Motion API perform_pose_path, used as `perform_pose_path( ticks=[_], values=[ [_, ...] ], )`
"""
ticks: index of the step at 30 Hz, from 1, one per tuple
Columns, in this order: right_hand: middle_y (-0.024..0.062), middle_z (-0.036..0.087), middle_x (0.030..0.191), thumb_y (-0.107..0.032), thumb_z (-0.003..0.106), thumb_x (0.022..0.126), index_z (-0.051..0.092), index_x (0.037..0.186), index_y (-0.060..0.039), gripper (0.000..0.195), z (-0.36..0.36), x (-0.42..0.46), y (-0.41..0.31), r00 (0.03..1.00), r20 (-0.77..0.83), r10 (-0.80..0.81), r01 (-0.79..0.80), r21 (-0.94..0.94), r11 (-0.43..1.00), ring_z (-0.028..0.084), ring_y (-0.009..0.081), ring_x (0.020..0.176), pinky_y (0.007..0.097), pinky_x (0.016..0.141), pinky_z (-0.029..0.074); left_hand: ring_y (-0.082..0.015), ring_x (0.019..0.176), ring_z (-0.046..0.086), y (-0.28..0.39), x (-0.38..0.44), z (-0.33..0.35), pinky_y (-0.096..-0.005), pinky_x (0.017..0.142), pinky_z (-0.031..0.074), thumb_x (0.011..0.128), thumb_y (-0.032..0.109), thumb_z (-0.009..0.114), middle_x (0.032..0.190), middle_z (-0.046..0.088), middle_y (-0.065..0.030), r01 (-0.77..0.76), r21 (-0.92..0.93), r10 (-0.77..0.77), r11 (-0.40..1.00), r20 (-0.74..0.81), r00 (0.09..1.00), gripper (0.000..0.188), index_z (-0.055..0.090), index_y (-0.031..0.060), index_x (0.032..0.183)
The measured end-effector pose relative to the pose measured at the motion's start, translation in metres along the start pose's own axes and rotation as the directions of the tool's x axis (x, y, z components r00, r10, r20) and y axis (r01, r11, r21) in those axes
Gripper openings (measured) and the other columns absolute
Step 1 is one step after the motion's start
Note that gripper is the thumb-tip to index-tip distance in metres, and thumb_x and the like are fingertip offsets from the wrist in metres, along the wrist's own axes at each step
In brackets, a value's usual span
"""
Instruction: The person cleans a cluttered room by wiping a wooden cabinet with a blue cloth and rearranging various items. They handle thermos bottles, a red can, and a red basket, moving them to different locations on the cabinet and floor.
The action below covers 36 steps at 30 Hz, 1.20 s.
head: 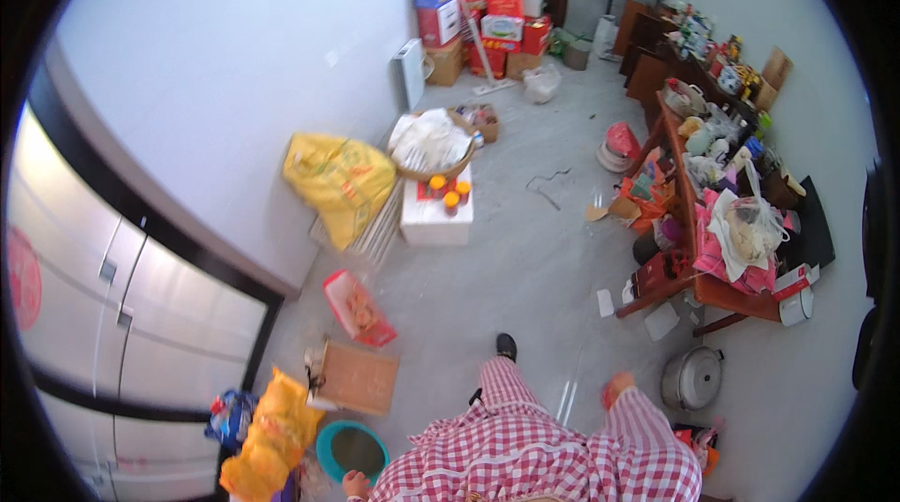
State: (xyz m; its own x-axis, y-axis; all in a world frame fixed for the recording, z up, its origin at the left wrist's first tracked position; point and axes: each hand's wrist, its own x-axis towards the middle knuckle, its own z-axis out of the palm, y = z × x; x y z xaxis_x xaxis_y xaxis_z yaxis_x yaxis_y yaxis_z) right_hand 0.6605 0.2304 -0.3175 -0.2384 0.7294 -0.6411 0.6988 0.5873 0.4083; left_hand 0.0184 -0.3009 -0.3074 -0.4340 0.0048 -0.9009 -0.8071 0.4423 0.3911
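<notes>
My right hand (620, 384) is out in front of me on the right, at the end of a pink checked sleeve. Its fingers are closed around a small red object (607, 396), too blurred to name. At the bottom edge, my left hand (356, 484) is partly cut off, with its fingers curled; whether it holds anything is unclear. Beside it stands a teal plastic basin (325, 456) with dark contents. Left of the basin is a yellow plastic bag (271, 435) with bulging contents. My black shoe (505, 346) shows on the grey floor.
Along the right wall, a cluttered wooden table (749, 304) stands above a lidded metal pot (692, 378). Ahead are a red plastic basket (360, 309), a wooden board (358, 377), and a white foam box (436, 224) with orange-lidded jars. A yellow woven sack (341, 182) leans at the left wall.
</notes>
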Motion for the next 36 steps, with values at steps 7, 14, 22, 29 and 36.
perform_pose_path(
  ticks=[7, 14, 22, 29, 36],
  values=[
    [0.0089, 0.066, 0.085, -0.020, 0.061, 0.084, 0.062, 0.110, -0.0039, 0.031, -0.111, -0.006, -0.061, 0.922, 0.385, 0.039, -0.369, 0.905, -0.211, 0.065, 0.0202, 0.072, 0.0316, 0.055, 0.052, -0.0205, 0.077, 0.058, 0.224, 0.031, 0.200, -0.0354, 0.061, 0.049, 0.088, 0.021, 0.059, 0.091, 0.060, -0.0068, -0.231, 0.099, 0.205, 0.968, 0.222, 0.953, 0.034, 0.050, 0.0083, 0.119],
    [0.0095, 0.068, 0.088, -0.019, 0.064, 0.082, 0.064, 0.107, -0.0016, 0.030, -0.250, 0.129, 0.088, 0.937, -0.071, 0.341, 0.098, 0.993, -0.063, 0.064, 0.0169, 0.072, 0.0301, 0.064, 0.051, -0.0204, 0.092, 0.062, 0.353, -0.065, 0.549, -0.0325, 0.072, 0.051, 0.088, 0.027, 0.061, 0.105, 0.062, -0.0095, -0.750, 0.295, 0.400, 0.592, 0.700, 0.592, 0.038, 0.056, 0.0038, 0.119],
    [0.0121, 0.069, 0.089, -0.022, 0.063, 0.082, 0.066, 0.104, -0.0028, 0.029, -0.367, 0.296, 0.146, 0.889, -0.136, 0.437, 0.216, 0.966, -0.139, 0.066, 0.0205, 0.076, 0.0321, 0.069, 0.052, -0.0236, 0.068, 0.065, 0.499, 0.066, 0.596, -0.0389, 0.057, 0.054, 0.087, 0.031, 0.060, 0.083, 0.067, -0.0140, -0.591, 0.776, 0.461, 0.220, 0.451, 0.764, 0.033, 0.065, 0.0004, 0.095],
    [0.0098, 0.067, 0.084, -0.023, 0.063, 0.081, 0.064, 0.105, -0.0042, 0.030, -0.336, 0.334, 0.151, 0.953, 0.295, 0.072, -0.300, 0.951, 0.072, 0.065, 0.0187, 0.064, 0.0345, 0.054, 0.054, -0.0254, 0.071, 0.055, 0.672, 0.091, 0.813, -0.0488, 0.062, 0.048, 0.080, 0.013, 0.060, 0.086, 0.058, -0.0077, -0.466, 0.558, 0.353, 0.687, 0.304, 0.885, 0.030, 0.056, 0.0148, 0.110],
    [0.0070, 0.067, 0.088, -0.023, 0.063, 0.081, 0.064, 0.108, -0.0074, 0.031, -0.428, 0.412, 0.163, 0.804, 0.588, 0.090, -0.442, 0.691, -0.572, 0.066, 0.0192, 0.069, 0.0350, 0.057, 0.055, -0.0139, 0.074, 0.059, 0.790, 0.018, 1.112, -0.0318, 0.057, 0.050, 0.085, 0.019, 0.063, 0.094, 0.061, -0.0059, -0.779, 0.406, 0.259, 0.477, 0.782, 0.566, 0.034, 0.055, 0.0066, 0.115]
  ],
)
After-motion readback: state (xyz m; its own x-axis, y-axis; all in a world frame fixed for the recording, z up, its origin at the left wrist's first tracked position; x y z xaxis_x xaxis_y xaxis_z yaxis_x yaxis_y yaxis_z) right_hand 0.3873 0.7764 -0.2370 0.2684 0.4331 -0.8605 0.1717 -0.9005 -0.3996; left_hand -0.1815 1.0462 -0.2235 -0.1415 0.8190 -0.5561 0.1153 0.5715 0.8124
